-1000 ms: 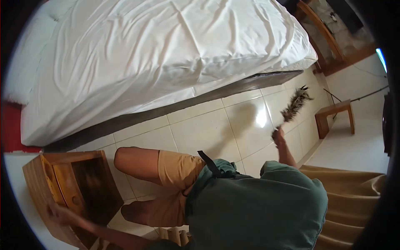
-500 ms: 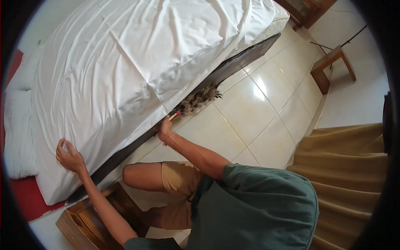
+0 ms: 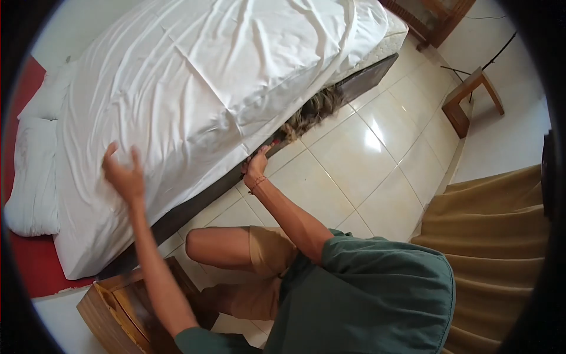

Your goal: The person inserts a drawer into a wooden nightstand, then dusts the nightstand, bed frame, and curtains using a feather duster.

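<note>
My right hand (image 3: 257, 164), with a bracelet at the wrist, is wrapped round the handle of a feather duster (image 3: 312, 114). The duster's brown feathers lie along the dark side of the bed base (image 3: 365, 81), just under the edge of the white sheet (image 3: 159, 124). Over the sheet, nearer the pillows, my left hand (image 3: 125, 172) has its fingers spread and holds nothing; it is slightly blurred. Whether it touches the sheet I cannot tell.
A wooden bedside cabinet (image 3: 121, 307) stands at the lower left, close to my knees. White pillows (image 3: 35, 177) lie at the bed's left end. A small wooden stool (image 3: 457, 112), a tan curtain (image 3: 489, 236) and tiled floor (image 3: 330, 171) are to the right.
From the cabinet my left hand came over to the bed, then moved up above the sheet. My right hand brought the duster from the open floor to the bed's side and farther along it.
</note>
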`<action>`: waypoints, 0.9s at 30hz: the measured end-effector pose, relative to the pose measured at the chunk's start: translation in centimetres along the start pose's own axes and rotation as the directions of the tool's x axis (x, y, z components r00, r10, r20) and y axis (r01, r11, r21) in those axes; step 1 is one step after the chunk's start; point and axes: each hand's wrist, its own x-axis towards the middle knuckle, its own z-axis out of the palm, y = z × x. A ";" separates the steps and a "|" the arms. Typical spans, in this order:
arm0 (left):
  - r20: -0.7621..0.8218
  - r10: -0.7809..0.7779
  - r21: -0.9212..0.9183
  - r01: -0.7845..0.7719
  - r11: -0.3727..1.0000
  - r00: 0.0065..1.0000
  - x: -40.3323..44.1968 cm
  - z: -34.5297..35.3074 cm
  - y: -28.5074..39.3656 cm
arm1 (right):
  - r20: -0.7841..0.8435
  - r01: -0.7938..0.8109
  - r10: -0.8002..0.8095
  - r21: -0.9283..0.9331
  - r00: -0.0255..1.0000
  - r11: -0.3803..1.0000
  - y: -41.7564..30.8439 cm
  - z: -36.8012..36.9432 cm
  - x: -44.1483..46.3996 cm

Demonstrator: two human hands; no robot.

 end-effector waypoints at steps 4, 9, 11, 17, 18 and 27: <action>0.033 -0.124 0.091 0.121 0.988 0.992 -0.3 1.6 4.7 | 0.041 0.008 -0.012 0.090 0.999 0.996 0.0 2.4 0.7; 0.034 -0.132 0.140 0.127 0.982 0.991 -0.9 0.5 4.1 | 0.135 -0.028 0.007 0.154 0.991 0.988 -2.9 1.4 2.8; 0.011 -0.116 0.127 0.114 0.985 0.993 -0.9 0.7 4.2 | 0.182 -0.128 0.091 0.205 0.979 0.970 -5.9 -1.8 4.4; 0.012 -0.094 0.129 0.091 0.987 0.996 -1.0 0.5 3.9 | 0.313 -0.180 0.143 0.092 0.939 0.979 -15.2 -5.3 3.5; 0.017 -0.086 0.138 0.083 0.987 0.996 -1.2 0.6 3.6 | 0.358 -0.180 0.142 0.075 0.923 0.981 -16.8 -6.0 3.9; 0.009 -0.109 0.159 0.106 0.982 0.994 -1.5 0.7 3.7 | 0.492 -0.078 -0.098 0.324 0.865 0.943 -34.4 -5.2 -4.8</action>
